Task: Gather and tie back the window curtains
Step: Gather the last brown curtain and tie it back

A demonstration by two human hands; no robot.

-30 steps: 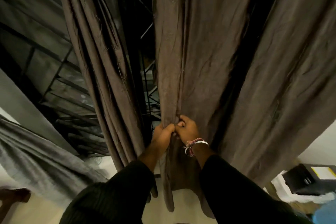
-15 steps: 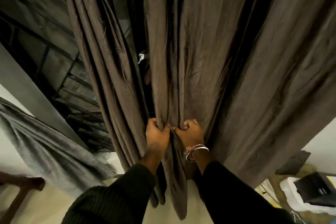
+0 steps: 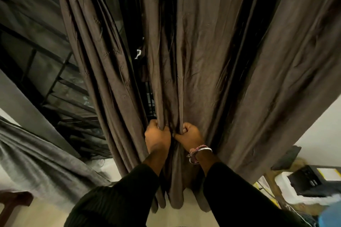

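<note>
**Both hands clamped on the right curtain's inner edge**

Two fists meet side by side at the middle of your view, a little toward 6 o'clock. Your left hand (image 3: 157, 137) has its fingers curled tight round the leading fold of the right curtain (image 3: 212, 72), knuckles toward you. Your right hand (image 3: 189, 134) sits just beside it at 3 o'clock, thumb and fingers pinching the next pleat of the same brown cloth; the two hands nearly touch. Between and below them the gathered fabric falls in a narrow bunch toward 6 o'clock, passing between your black sleeves (image 3: 118, 201).

The right curtain spreads wide above your hands, from 12 o'clock round to 3 o'clock, in broad creased folds. The left curtain (image 3: 103, 64) hangs apart from it at 10 to 11 o'clock as a tight column of pleats, its lower part running down just beside your left wrist; neither hand holds it. In the gap between the two curtains, at 12 o'clock from your left hand, you can see dark window grille bars (image 3: 150, 101).

A bracelet (image 3: 200, 151) with pink thread and a pale band circles your right wrist. At 8 o'clock a grey cloth (image 3: 36, 155) drapes across. At 4 o'clock a black box (image 3: 311, 180) rests on something white; details there are blurred.
</note>
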